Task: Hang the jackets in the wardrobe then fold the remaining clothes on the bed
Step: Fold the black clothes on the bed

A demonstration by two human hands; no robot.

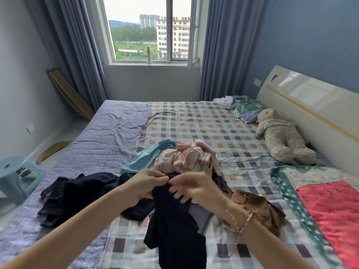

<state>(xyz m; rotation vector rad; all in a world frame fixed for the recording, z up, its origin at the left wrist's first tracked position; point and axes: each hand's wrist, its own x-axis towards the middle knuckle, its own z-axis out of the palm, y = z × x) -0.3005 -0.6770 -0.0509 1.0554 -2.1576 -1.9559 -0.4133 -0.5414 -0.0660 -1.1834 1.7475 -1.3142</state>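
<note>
Forearms converge; left hand [147, 183] pinches the dark garment [171, 220]; right hand [194, 188] just beside it, fingers splayed loose.

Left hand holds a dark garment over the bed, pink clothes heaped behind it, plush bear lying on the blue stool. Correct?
No: the head view shows the plush bear lying on the bed by the headboard; the blue stool stands beside the bed, at left. The left hand does hold the dark garment, pink clothes behind.
</note>
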